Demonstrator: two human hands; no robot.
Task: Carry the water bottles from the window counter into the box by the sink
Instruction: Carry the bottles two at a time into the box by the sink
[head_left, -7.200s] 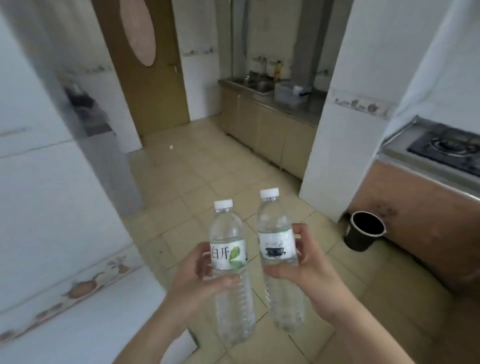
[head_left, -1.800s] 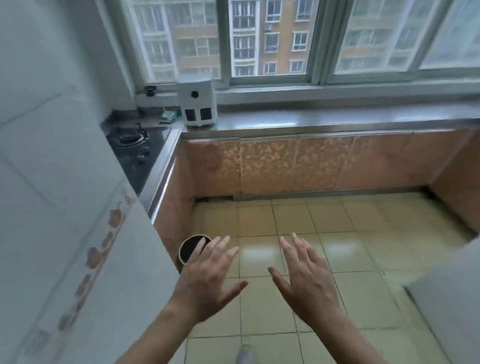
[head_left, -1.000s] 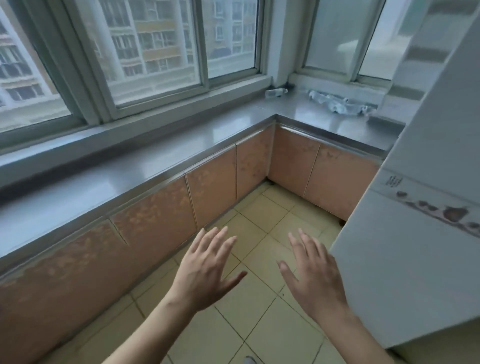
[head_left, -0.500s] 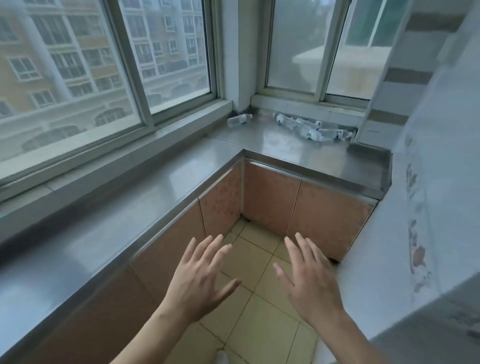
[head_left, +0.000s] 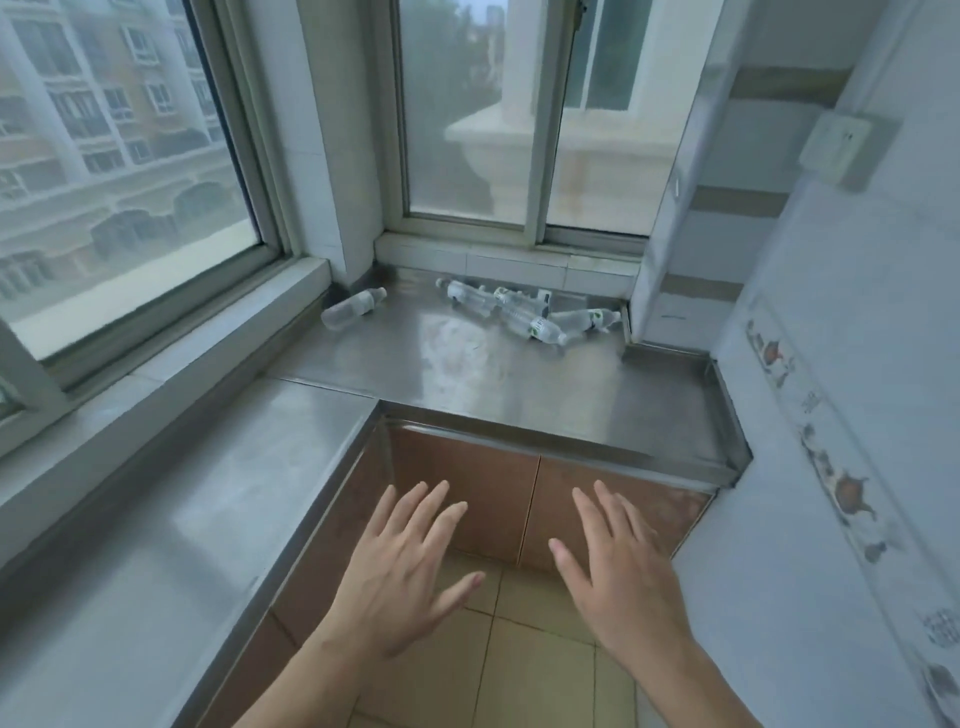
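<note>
bottle pile (head_left: 524, 312) too tangled and small to count, labels unreadable, both forearms cut off by bottom edge, wall switch (head_left: 835, 147) blurred

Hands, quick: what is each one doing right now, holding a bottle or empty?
Left hand: open, fingers spread, holding nothing.
Right hand: open, fingers spread, holding nothing.

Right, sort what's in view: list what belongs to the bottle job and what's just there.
Belongs to the job:
- lone bottle lying by the corner
- heap of bottles under the window
- steel counter they lie on
- left hand and right hand, both empty

Just there:
- wall switch
- cabinet doors
</note>
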